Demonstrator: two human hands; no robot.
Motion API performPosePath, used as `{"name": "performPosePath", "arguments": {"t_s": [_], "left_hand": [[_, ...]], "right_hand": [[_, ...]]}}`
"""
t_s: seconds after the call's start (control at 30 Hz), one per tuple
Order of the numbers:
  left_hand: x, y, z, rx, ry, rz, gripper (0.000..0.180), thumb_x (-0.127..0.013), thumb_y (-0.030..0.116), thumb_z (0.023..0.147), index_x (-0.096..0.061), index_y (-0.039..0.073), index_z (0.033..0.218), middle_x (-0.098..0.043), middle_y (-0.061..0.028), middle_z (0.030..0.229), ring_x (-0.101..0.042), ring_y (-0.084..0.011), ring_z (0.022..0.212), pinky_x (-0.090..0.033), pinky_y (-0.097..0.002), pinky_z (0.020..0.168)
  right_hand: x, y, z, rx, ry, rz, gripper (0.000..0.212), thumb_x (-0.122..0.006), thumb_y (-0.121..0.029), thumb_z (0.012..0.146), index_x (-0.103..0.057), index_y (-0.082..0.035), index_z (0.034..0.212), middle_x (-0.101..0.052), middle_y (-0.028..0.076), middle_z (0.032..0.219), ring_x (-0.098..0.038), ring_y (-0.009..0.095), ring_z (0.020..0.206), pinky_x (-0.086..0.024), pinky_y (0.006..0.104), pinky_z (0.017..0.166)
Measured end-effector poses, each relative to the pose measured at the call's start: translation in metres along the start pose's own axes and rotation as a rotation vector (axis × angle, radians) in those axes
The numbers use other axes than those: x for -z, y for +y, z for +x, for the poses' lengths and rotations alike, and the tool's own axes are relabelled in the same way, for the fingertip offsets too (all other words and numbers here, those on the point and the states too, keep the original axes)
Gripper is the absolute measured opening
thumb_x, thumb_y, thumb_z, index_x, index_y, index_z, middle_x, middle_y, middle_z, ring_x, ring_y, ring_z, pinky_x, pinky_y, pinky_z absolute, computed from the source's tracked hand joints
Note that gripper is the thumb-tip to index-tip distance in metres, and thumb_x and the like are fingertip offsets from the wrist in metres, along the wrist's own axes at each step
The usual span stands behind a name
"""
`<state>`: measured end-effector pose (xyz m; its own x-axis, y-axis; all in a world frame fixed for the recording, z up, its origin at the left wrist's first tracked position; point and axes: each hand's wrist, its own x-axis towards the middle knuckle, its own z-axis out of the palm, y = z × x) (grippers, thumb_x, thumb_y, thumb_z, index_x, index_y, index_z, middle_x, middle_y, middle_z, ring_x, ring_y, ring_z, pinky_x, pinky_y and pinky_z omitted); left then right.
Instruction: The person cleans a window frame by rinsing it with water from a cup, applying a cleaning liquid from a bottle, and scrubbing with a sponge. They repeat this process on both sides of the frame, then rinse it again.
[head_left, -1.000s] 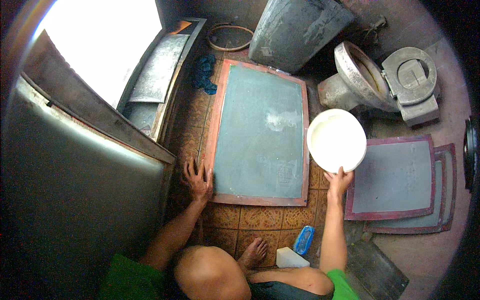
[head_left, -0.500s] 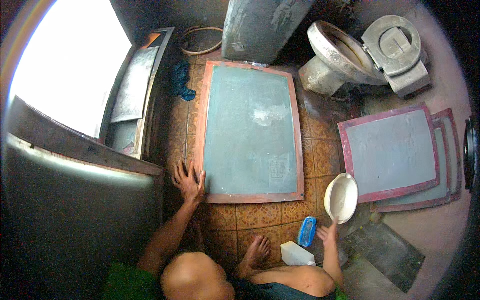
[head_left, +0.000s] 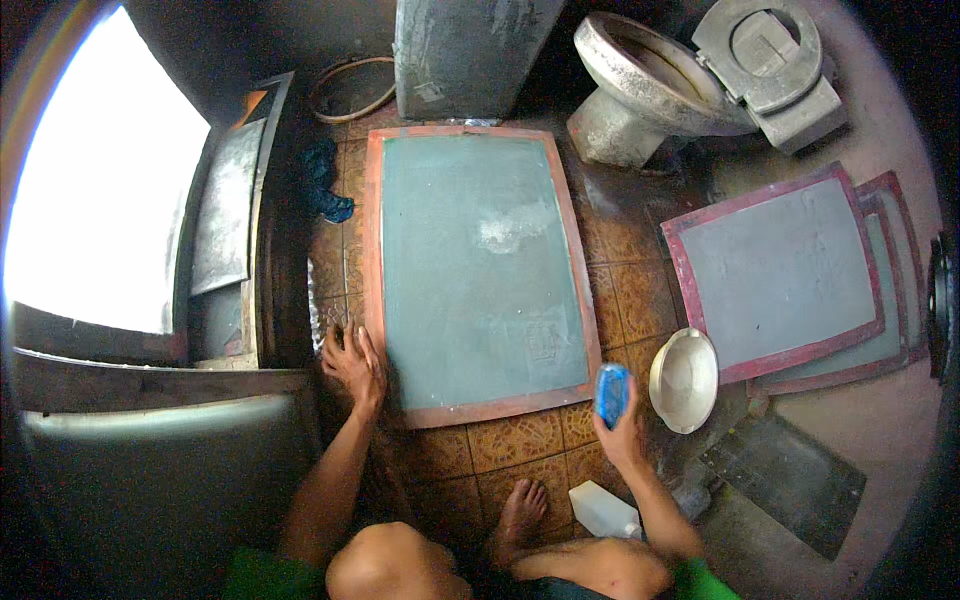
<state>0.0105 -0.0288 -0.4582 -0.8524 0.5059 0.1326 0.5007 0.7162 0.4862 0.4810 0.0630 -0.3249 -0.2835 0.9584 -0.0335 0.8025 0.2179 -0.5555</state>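
A large screen-printing frame (head_left: 480, 290) with a reddish border and grey-green mesh lies on the tiled floor in front of me. A whitish patch marks its upper right part. My left hand (head_left: 353, 370) is by the frame's lower left edge, fingers stretched and apart, holding nothing. Whether it presses on the border is hard to tell. My right hand (head_left: 624, 430) is closed on a blue oval scrub brush (head_left: 611, 396), held up near the frame's lower right corner. Right of that hand sits a cream bowl (head_left: 684, 380); a white plastic bottle (head_left: 603, 510) lies near my knee.
More frames with dark red borders (head_left: 775, 270) are stacked at the right. A worn toilet (head_left: 650, 90) stands at the far right, beside a grey pillar (head_left: 470, 55). A dark blue cloth (head_left: 325, 185) and a round hoop (head_left: 352, 90) lie far left. A dark panel (head_left: 790, 480) lies lower right.
My right hand has taken hold of the blue scrub brush from the floor and lifted it toward the frame's lower right corner. My left hand stays by the left edge. The view has shifted slightly.
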Motion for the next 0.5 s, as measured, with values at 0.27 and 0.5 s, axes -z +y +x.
{"name": "performPosePath", "arguments": {"t_s": [0.27,0.5], "left_hand": [[-0.009,0.009,0.010,-0.047,0.023,0.152,0.050,-0.048,0.049,0.108,-0.058,0.027,0.151,-0.042,-0.0213,0.158,-0.036,-0.0408,0.147,-0.025,-0.0628,0.119],[0.002,0.029,0.016,-0.069,-0.108,0.141,0.040,-0.056,0.045,0.106,-0.072,0.026,0.137,-0.037,-0.0204,0.165,-0.031,-0.0438,0.150,-0.023,-0.0675,0.118]], "right_hand": [[-0.133,-0.105,0.175,0.365,-0.040,-0.228,0.097,-0.081,-0.023,0.088,-0.025,-0.018,0.167,-0.050,0.029,0.137,-0.052,0.049,0.124,-0.044,0.0618,0.108],[-0.155,-0.116,0.375,0.018,0.264,-0.275,0.098,-0.077,-0.029,0.091,-0.019,-0.016,0.168,-0.051,0.035,0.143,-0.058,0.053,0.123,-0.053,0.0567,0.100]]}}
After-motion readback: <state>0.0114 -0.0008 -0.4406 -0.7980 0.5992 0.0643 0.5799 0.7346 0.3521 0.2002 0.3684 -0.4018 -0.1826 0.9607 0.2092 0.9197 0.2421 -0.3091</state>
